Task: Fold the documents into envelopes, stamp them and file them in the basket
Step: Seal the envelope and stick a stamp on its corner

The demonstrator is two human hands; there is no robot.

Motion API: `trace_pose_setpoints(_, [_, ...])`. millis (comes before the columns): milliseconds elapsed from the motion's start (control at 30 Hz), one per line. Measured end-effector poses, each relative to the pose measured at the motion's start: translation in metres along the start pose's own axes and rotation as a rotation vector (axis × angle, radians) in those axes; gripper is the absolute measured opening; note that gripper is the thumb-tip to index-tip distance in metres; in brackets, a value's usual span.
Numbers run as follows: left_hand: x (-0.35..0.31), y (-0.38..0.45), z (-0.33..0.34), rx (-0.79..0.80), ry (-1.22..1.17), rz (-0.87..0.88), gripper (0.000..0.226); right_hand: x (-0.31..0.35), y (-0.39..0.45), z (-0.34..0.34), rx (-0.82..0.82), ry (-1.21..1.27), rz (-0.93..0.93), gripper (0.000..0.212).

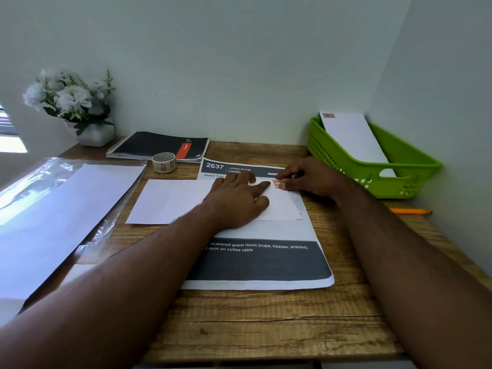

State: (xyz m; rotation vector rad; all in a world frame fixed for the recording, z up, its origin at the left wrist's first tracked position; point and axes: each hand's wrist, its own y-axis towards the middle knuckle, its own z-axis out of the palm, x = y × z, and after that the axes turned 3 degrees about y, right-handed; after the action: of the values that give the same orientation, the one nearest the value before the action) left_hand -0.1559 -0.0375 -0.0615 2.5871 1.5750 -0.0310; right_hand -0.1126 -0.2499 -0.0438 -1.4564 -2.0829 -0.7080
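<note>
White envelope (pixel 170 201) lies long axis left-right on the table (pixel 266 328); the left hand (pixel 237 201) presses it flat, fingers straight. Right hand (pixel 311 177) pinches the stamp (pixel 278 184) at its far-right corner; basket (pixel 415 169) lies farther right, nearer that hand.

Daylight from left – soft focus, edges warped.

A white square pot of pale artificial flowers (pixel 69 102) stands at the far left corner of the wood-grain desk (pixel 266 320). Beside it lies a black spiral-bound notebook with an orange label (pixel 157 146). An orange pencil (pixel 410 211) rests near the right edge, against the pale wall (pixel 226 62).
</note>
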Motion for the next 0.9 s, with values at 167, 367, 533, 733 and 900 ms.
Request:
trace_pose_setpoints(167, [0.000, 0.000, 0.001, -0.004, -0.002, -0.003, 0.052, 0.003, -0.005, -0.005, 0.087, -0.036, 0.062, 0.038])
trace_pose_setpoints(367, [0.003, 0.002, 0.002, 0.019, -0.020, -0.008, 0.051, 0.006, 0.000, 0.014, -0.204, 0.124, 0.063, 0.011])
trace_pose_setpoints(533, [0.005, 0.003, 0.003, 0.012, -0.033, 0.009, 0.050, 0.006, 0.012, 0.028, -0.253, 0.044, 0.140, 0.038])
trace_pose_setpoints(733, [0.005, 0.005, 0.004, 0.010, -0.029, 0.009, 0.049, 0.000, 0.023, 0.034, -0.367, -0.113, 0.175, 0.052])
trace_pose_setpoints(900, [0.006, 0.005, 0.005, 0.000, -0.024, 0.009, 0.049, -0.005, 0.024, 0.029, -0.438, -0.241, 0.192, 0.039])
